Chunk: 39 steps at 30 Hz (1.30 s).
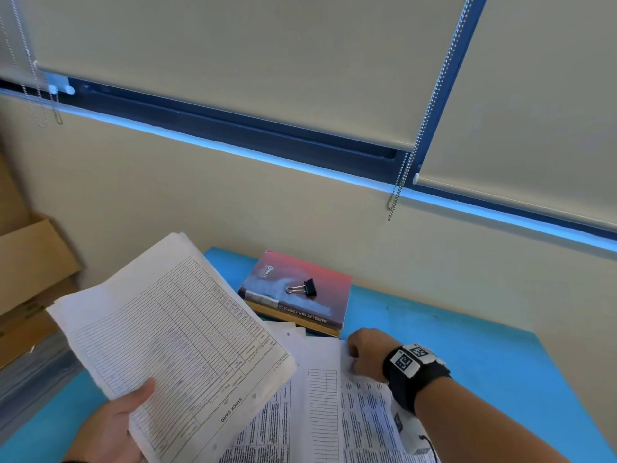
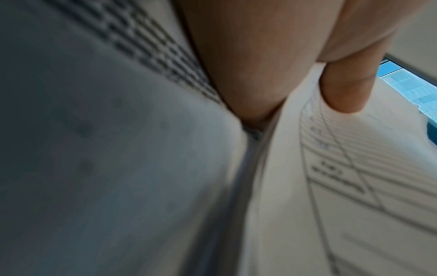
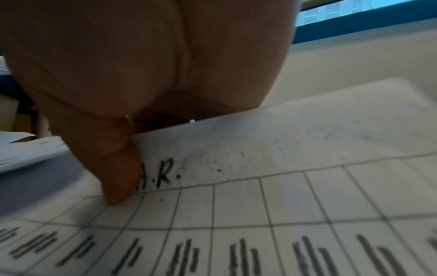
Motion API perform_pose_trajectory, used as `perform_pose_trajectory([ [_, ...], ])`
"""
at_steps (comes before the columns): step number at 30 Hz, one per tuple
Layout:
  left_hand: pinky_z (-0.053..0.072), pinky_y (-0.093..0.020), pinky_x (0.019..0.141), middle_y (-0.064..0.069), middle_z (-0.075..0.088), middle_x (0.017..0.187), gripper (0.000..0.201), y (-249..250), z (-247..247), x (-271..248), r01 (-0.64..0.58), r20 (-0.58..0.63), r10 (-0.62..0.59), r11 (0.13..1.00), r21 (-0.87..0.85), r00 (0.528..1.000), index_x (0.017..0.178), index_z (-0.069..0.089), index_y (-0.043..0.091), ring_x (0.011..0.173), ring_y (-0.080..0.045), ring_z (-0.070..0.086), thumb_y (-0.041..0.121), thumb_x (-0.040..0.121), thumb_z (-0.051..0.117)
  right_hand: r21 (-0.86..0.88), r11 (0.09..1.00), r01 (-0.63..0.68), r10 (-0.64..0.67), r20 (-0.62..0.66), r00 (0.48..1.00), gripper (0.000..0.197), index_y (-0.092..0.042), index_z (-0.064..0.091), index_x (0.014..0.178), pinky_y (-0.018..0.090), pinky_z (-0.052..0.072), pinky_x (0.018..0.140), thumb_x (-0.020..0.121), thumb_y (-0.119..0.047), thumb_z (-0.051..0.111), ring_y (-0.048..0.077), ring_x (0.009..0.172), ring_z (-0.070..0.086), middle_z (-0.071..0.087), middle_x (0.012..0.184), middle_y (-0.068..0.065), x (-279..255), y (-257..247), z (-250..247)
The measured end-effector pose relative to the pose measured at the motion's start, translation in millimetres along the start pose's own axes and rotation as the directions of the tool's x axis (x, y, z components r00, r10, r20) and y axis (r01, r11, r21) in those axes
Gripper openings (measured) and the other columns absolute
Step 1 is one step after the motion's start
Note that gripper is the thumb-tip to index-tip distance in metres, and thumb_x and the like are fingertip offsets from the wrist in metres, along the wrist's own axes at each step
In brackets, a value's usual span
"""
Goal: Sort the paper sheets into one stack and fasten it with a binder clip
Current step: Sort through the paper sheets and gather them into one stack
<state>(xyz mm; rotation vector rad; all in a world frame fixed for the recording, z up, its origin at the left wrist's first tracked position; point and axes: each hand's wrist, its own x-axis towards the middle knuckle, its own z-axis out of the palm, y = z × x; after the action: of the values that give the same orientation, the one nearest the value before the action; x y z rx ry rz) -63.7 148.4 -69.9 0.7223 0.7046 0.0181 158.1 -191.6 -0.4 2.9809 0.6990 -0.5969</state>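
**Desk inventory: loose sheets, one bundle in hand, clip unused**

1. Cardboard boxes (image 1: 31, 272), far left, off the desk's left edge.

2. Left hand (image 1: 113, 426), near left. I see the thumb (image 1: 143, 389) lying on top of a bundle of ruled forms (image 1: 173, 342) and the palm under it, so the hand is clamped on the bundle. The bundle is raised off the desk and tilted, its top sheet headed "STOCK CARD". In the left wrist view the thumb (image 2: 343, 89) presses the top sheet and several page edges show below it.

3. Loose printed sheets (image 1: 320, 406), near centre, lying fanned and overlapping on the blue desk (image 1: 467, 355), partly under the raised bundle.

4. Two stacked books (image 1: 300, 292), far centre of the desk, the upper one with a red cover.

5. Binder clip (image 1: 305, 288), black with wire handles, resting on the red cover, apart from all paper and from both hands.

6. Right hand (image 1: 365, 350), right of centre, wrist carrying a black band. Its fingers are curled at the far edge of the rightmost sheet; in the right wrist view the thumb (image 3: 118, 177) pinches that gridded sheet (image 3: 283, 186) near the handwritten letters "A.R."

7. Window blinds (image 1: 267, 61) with bead chains, on the far wall.
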Motion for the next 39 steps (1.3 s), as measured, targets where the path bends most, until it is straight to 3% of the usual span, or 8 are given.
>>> perform_pose_trajectory([
  [7, 0.027, -0.066, 0.110, -0.028, 0.056, 0.129, 0.030, 7.8, -3.8, 18.4, -0.023, -0.147, 0.043, 0.991, 0.135, 0.988, 0.129, 0.054, 0.008, 0.126, -0.048, 0.046, 0.009, 0.100, 0.046, -0.115, 0.957, -0.267, 0.280, 0.128, 0.951, 0.016, -0.011, 0.052, 0.064, 0.032, 0.056, 0.078, 0.068, -0.021, 0.064, 0.025, 0.080, 0.065, 0.058, 0.073, 0.003, -9.8, 77.7, -14.3],
  [13, 0.029, -0.068, 0.107, -0.025, 0.062, 0.124, 0.031, 3.2, -7.3, 16.4, 0.005, -0.171, 0.022, 0.988, 0.153, 0.985, 0.125, 0.059, 0.011, 0.123, -0.048, 0.050, 0.018, 0.095, 0.053, -0.021, 0.968, -0.250, 0.251, 0.097, 0.963, 0.032, -0.024, 0.049, 0.077, 0.023, 0.038, 0.066, 0.072, -0.037, 0.078, 0.020, 0.086, 0.051, 0.052, 0.092, -0.003, -28.6, 83.0, -6.2],
  [18, 0.026, -0.066, 0.111, -0.023, 0.051, 0.138, 0.049, 7.3, -31.1, 43.8, -0.042, -0.294, 0.096, 0.982, 0.186, 0.951, 0.139, 0.048, 0.018, 0.130, -0.046, 0.045, 0.015, 0.091, 0.061, 0.043, 0.976, -0.212, 0.212, -0.005, 0.977, 0.039, -0.021, 0.040, 0.064, 0.021, 0.031, 0.052, 0.075, -0.029, 0.077, 0.020, 0.078, 0.049, 0.046, 0.070, -0.007, -23.2, 76.6, -2.4],
  [22, 0.029, -0.062, 0.110, -0.027, 0.054, 0.132, 0.041, 9.1, -15.9, 30.5, -0.059, -0.260, 0.108, 0.981, 0.187, 0.960, 0.137, 0.043, -0.001, 0.120, -0.045, 0.050, 0.008, 0.098, 0.051, 0.129, 0.973, -0.192, 0.201, -0.066, 0.977, 0.032, -0.023, 0.048, 0.095, 0.025, 0.038, 0.059, 0.076, -0.023, 0.075, 0.021, 0.084, 0.053, 0.055, 0.092, -0.003, -29.3, 75.9, -4.5],
  [27, 0.029, -0.070, 0.106, -0.026, 0.063, 0.121, 0.024, 3.1, 4.1, 0.9, -0.006, -0.109, 0.022, 0.990, 0.144, 0.994, 0.117, 0.063, 0.014, 0.122, -0.048, 0.052, 0.016, 0.098, 0.049, 0.031, 0.980, -0.199, 0.199, -0.015, 0.980, 0.055, -0.021, 0.048, 0.136, 0.029, 0.043, 0.093, 0.085, -0.026, 0.069, 0.023, 0.114, 0.054, 0.053, 0.132, 0.003, -53.8, 79.9, -25.3],
  [31, 0.039, -0.067, 0.100, -0.025, 0.066, 0.119, 0.029, 0.2, 20.1, -11.3, -0.114, -0.033, 0.118, 0.988, 0.103, 0.992, 0.122, 0.063, 0.012, 0.116, -0.047, 0.057, 0.008, 0.097, 0.049, -0.004, 0.986, -0.166, 0.165, -0.082, 0.983, 0.021, -0.019, 0.059, 0.105, 0.021, 0.035, 0.075, 0.085, -0.022, 0.065, 0.022, 0.100, 0.056, 0.057, 0.109, 0.004, -89.9, 80.4, -63.1],
  [34, 0.045, -0.060, 0.095, -0.021, 0.066, 0.122, 0.034, 1.8, 36.5, -21.1, -0.193, -0.041, 0.199, 0.974, 0.120, 0.979, 0.128, 0.060, 0.010, 0.114, -0.044, 0.060, 0.005, 0.095, 0.052, -0.004, 0.991, -0.133, 0.131, -0.180, 0.975, 0.032, -0.020, 0.062, 0.116, 0.021, 0.039, 0.082, 0.085, -0.023, 0.065, 0.020, 0.103, 0.057, 0.062, 0.114, 0.002, -124.5, 80.0, -97.6],
  [39, 0.046, -0.051, 0.096, -0.019, 0.068, 0.115, 0.022, 26.5, 83.0, -52.0, -0.386, 0.035, 0.395, 0.872, 0.301, 0.918, 0.114, 0.065, 0.005, 0.102, -0.036, 0.065, 0.004, 0.094, 0.056, -0.120, 0.990, -0.071, 0.034, -0.283, 0.958, 0.012, -0.019, 0.064, 0.098, 0.020, 0.038, 0.072, 0.090, -0.027, 0.060, 0.010, 0.086, 0.056, 0.061, 0.095, -0.011, -194.0, 63.6, -162.1],
])
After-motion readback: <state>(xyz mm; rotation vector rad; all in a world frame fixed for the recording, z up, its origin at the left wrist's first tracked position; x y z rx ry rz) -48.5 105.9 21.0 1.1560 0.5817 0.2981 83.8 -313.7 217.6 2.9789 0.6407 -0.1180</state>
